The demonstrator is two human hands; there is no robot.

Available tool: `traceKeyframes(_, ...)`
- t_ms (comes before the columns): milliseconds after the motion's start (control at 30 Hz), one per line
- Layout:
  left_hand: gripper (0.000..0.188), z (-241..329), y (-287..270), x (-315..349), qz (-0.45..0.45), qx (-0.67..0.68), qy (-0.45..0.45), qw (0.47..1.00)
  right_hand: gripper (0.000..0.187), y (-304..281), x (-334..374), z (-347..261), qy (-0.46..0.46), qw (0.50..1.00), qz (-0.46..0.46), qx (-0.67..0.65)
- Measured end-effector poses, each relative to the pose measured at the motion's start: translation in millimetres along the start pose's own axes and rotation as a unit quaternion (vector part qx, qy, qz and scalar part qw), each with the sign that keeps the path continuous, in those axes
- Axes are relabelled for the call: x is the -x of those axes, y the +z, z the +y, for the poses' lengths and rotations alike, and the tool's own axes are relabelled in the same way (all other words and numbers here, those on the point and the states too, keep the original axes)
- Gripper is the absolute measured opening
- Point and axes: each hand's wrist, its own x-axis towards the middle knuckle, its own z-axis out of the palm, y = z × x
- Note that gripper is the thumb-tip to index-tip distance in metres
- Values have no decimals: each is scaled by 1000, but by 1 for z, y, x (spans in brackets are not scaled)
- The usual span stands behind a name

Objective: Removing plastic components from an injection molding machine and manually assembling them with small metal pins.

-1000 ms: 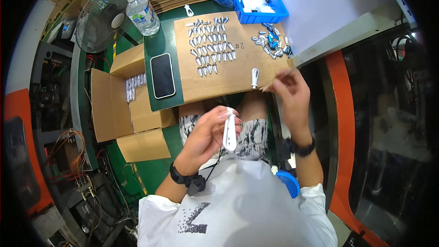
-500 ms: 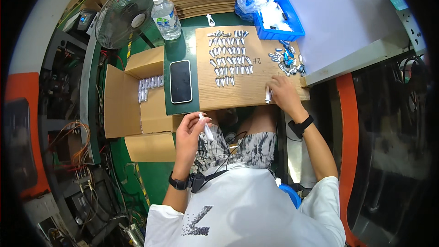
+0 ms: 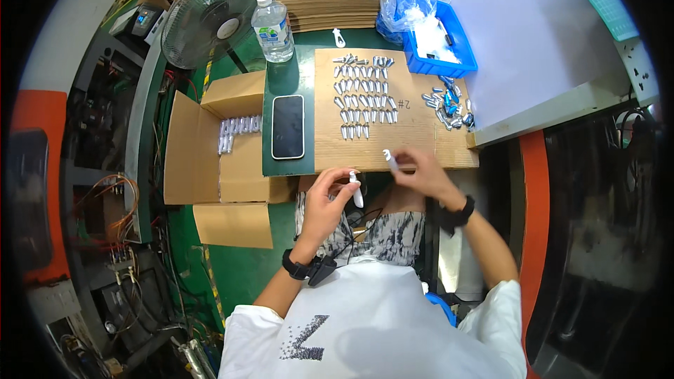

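- Left hand [image 3: 324, 200]: fingers pinched on a small white tube [image 3: 357, 190], long axis near upright, held over the lap.
- Right hand [image 3: 420, 174]: fingers apparently closed on a second white piece [image 3: 390, 160], up and right, at the cardboard sheet [image 3: 330, 151] edge.

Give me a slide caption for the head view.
Left hand and right hand each hold a small white tube over the cardboard sheet.

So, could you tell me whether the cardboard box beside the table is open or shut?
Open. The cardboard box has its flaps folded outward, and a row of small silvery pieces shows inside.
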Motion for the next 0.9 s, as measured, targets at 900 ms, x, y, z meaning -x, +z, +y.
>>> traceKeyframes(900,26,25,35,13,-17,154,5,988,34,67,63,-87,14,951,131,-281)
